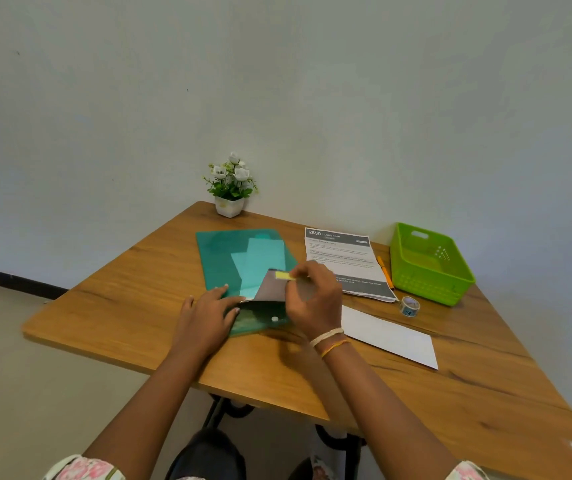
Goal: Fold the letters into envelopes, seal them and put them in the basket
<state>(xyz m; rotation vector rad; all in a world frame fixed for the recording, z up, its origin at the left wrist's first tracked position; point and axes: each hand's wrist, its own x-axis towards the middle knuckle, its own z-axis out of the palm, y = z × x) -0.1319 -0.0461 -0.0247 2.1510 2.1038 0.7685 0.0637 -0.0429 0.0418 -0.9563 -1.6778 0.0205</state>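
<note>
Lifting folder (243, 261) flap (270, 287) near desk (139, 299) centre: right hand (314, 299) pinches flap edge, left hand (208, 317) spread flat, pinning folder. Letters (343, 258), envelope (391, 336) at right; basket (429, 263) far-right corner. Best to keep folder pinned and raise flap slowly.

On the wooden table (121, 306) lies a teal folder (222, 258). The left hand (208, 317) rests flat on its near edge, fingers straight. The right hand (315, 299) pinches the raised folder flap (270, 287) at a yellow strip (284, 275). A printed letter (341, 258), orange pen (385, 271), tape roll (410, 305), white envelope (391, 336) and green basket (429, 263) sit to the right; a potted flower (229, 185) stands at the far corner.
</note>
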